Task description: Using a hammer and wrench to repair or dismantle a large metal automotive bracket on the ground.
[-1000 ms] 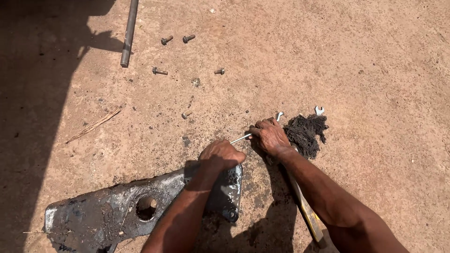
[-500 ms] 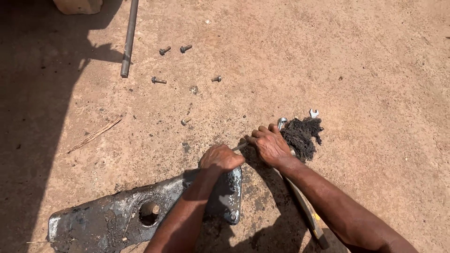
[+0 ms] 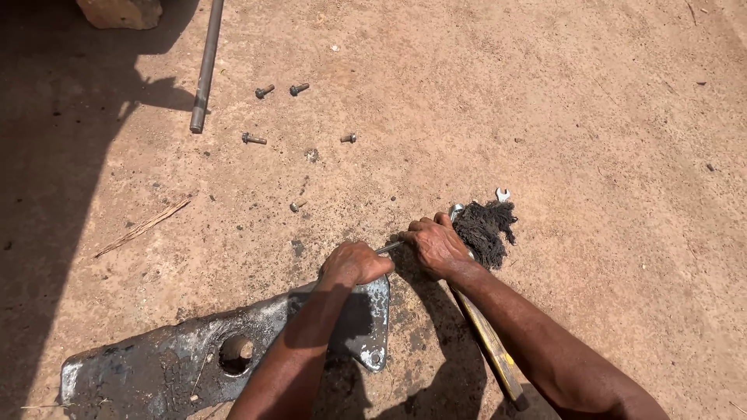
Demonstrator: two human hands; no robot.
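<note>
Both hands closed on a thin metal rod above a greasy metal plate

The left hand (image 3: pixel 354 263) and right hand (image 3: pixel 436 245) each grip the rod (image 3: pixel 389 248) at the plate's (image 3: pixel 179 362) upper right end. A black rag (image 3: pixel 484 229) and wrench (image 3: pixel 502 194) lie at two o'clock, a yellow-handled tool (image 3: pixel 490 350) at five, bolts (image 3: pixel 253 138) and pipe (image 3: pixel 205 70) at eleven.
</note>
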